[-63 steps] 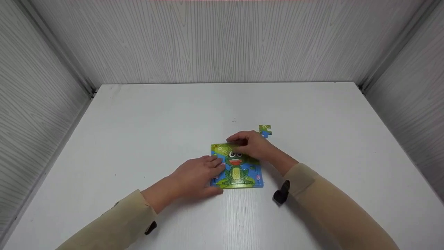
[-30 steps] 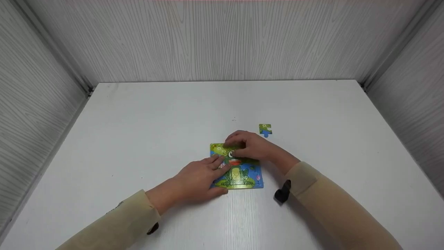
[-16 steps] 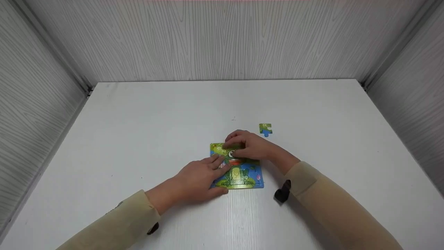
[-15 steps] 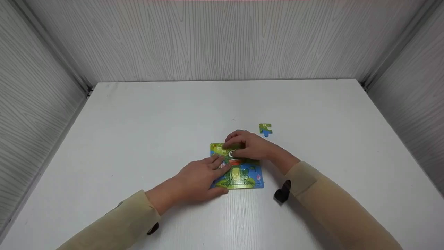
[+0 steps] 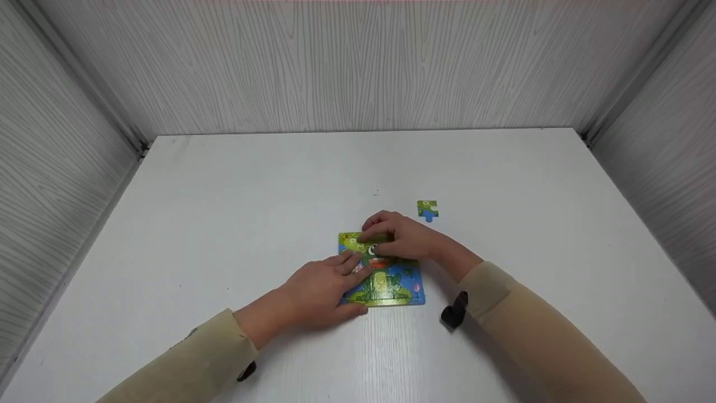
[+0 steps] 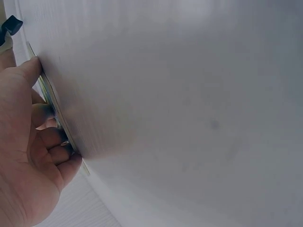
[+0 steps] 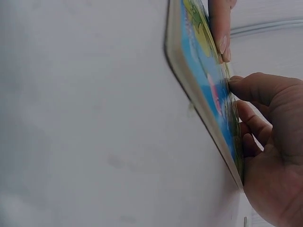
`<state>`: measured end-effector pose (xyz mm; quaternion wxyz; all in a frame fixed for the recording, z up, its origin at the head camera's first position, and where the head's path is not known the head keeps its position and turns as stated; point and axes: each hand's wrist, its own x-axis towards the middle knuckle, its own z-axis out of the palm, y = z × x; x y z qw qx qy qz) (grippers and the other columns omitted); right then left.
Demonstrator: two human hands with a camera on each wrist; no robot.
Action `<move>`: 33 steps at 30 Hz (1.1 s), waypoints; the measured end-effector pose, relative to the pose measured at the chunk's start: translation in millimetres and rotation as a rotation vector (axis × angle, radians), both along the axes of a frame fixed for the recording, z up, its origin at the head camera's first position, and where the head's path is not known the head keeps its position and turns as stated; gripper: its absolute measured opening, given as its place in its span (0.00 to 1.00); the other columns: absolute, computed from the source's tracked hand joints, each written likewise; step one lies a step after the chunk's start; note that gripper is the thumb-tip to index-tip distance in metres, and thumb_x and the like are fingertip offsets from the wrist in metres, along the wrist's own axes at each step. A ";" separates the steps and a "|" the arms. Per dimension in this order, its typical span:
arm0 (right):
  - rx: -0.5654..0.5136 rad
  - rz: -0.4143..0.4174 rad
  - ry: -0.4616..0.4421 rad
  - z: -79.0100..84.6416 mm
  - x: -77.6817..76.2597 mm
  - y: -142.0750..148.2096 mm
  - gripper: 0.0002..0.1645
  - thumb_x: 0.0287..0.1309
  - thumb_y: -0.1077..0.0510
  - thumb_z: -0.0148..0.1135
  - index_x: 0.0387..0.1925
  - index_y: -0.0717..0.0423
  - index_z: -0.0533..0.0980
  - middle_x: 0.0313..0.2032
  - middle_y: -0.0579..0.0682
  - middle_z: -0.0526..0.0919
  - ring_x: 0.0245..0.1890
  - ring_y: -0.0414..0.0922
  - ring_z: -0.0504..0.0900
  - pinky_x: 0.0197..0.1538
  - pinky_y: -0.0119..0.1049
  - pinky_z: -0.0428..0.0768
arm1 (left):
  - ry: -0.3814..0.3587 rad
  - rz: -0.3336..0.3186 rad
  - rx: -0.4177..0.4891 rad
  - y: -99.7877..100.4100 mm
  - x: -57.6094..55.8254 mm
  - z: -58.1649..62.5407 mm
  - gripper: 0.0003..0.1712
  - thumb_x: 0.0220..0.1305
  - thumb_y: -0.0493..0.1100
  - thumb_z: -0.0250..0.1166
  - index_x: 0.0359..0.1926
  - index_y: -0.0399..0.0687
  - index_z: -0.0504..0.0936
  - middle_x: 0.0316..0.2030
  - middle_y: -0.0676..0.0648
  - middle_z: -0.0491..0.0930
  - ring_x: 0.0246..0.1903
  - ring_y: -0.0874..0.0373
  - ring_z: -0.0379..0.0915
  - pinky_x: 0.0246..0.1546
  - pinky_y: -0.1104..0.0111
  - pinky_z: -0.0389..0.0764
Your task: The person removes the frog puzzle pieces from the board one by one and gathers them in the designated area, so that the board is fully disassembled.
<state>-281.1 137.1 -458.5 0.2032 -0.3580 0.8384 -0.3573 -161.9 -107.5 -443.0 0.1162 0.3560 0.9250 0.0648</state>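
Observation:
A square frog jigsaw puzzle (image 5: 386, 288) lies flat on the white table in the head view. My left hand (image 5: 316, 294) rests on its left side with fingers extended over the picture. Its thumb lies along the front edge, and the left wrist view shows the fingertips at the thin puzzle edge (image 6: 59, 111). Over the upper part, my right hand (image 5: 411, 238) bends its fingers and thumb around a puzzle piece (image 5: 366, 246) by the frog's eye. Much of the upper right corner is hidden beneath this hand. Behind it lies a loose green and blue corner piece (image 5: 426, 208).
The white table (image 5: 268, 196) is bounded by a grained back wall (image 5: 358, 67) and side walls. Beige sleeves with dark straps cover both forearms; the right sleeve (image 5: 537, 330) crosses the front right of the table.
Over two seconds my left hand has slid slightly right, further over the puzzle. My right thumb and fingers have shifted slightly left. In the last half second both hands stay nearly still.

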 end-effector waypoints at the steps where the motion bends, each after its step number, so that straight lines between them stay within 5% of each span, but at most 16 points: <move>1: -0.002 0.000 -0.001 0.5 0.4 -0.1 0.19 0.70 0.58 0.65 0.60 0.43 0.87 0.64 0.46 0.75 0.65 0.49 0.70 0.66 0.50 0.72 | 0.000 0.001 -0.002 0.0 0.1 0.2 0.46 0.77 0.72 0.51 0.85 0.56 0.58 0.82 0.42 0.56 0.81 0.45 0.52 0.73 0.48 0.69; 33: -0.008 -0.007 -0.047 3.5 1.7 -2.5 0.16 0.69 0.61 0.65 0.54 0.44 0.87 0.65 0.45 0.74 0.66 0.48 0.69 0.66 0.48 0.71 | -0.007 0.004 -0.008 0.8 -1.4 -1.0 0.46 0.76 0.73 0.51 0.84 0.56 0.60 0.82 0.44 0.56 0.81 0.46 0.50 0.73 0.49 0.69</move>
